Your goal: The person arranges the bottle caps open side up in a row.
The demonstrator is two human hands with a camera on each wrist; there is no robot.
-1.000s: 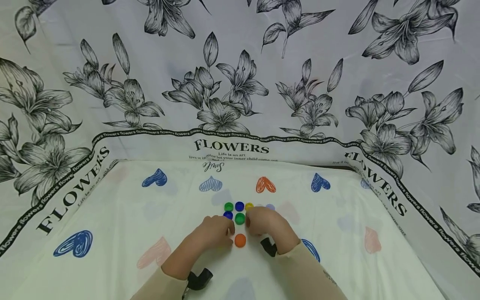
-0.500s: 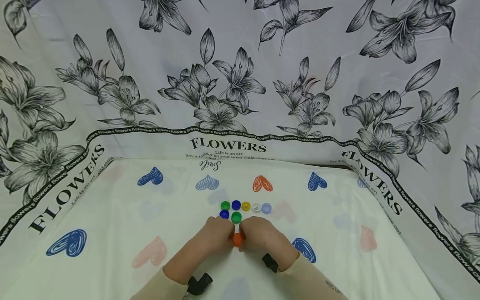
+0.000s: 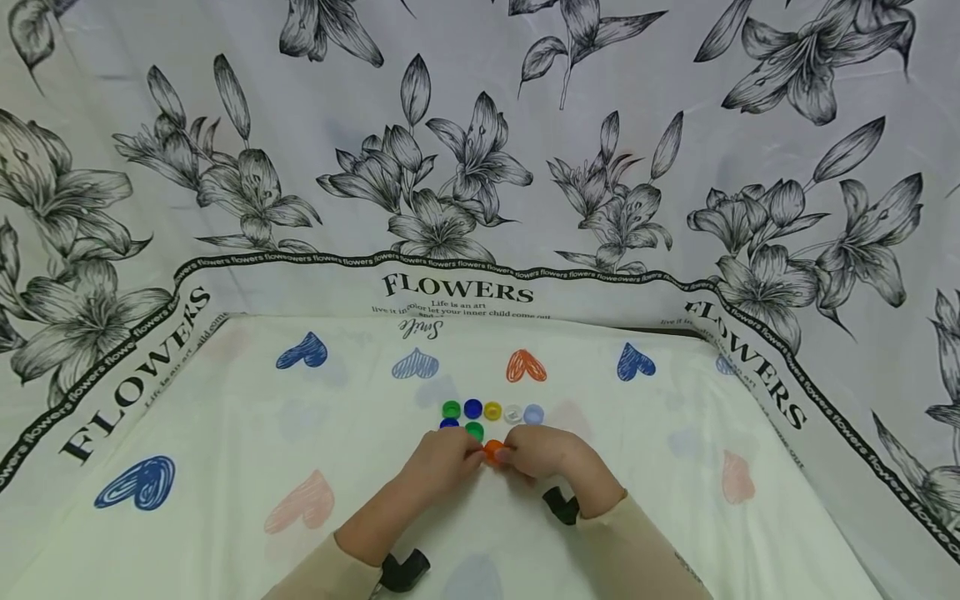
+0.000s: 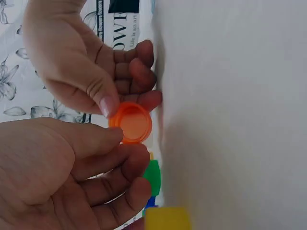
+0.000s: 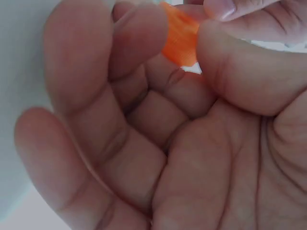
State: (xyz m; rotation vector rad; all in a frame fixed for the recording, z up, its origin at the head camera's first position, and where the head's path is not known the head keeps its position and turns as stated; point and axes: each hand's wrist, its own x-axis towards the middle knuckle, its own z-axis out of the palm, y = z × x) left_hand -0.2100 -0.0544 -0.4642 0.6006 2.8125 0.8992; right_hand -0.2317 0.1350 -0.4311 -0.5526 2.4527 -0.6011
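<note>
An orange bottle cap (image 3: 493, 452) is held up between the two hands, its hollow side showing in the left wrist view. My right hand (image 3: 546, 454) pinches it between thumb and index finger; the right wrist view shows the cap's ridged orange edge (image 5: 181, 38) there. The thumb and index finger of my left hand (image 3: 438, 462) pinch the opposite edge. Just beyond the hands lie a green cap (image 3: 474, 430) and a blue cap (image 3: 449, 423), both partly covered. A yellow cap (image 4: 168, 219) stands close to the left wrist camera.
Behind the hands runs a row of caps: green (image 3: 451, 409), blue (image 3: 472, 408), yellow (image 3: 492, 410), clear (image 3: 512, 413) and pale blue (image 3: 533, 414). They lie on a white cloth (image 3: 360, 408) printed with hearts. A flower-printed curtain (image 3: 480, 200) rises at the back.
Earlier the orange cap lay on the cloth between the hands. The right hand came back from the row to it, and both hands now hold it raised, slightly farther forward and right.
</note>
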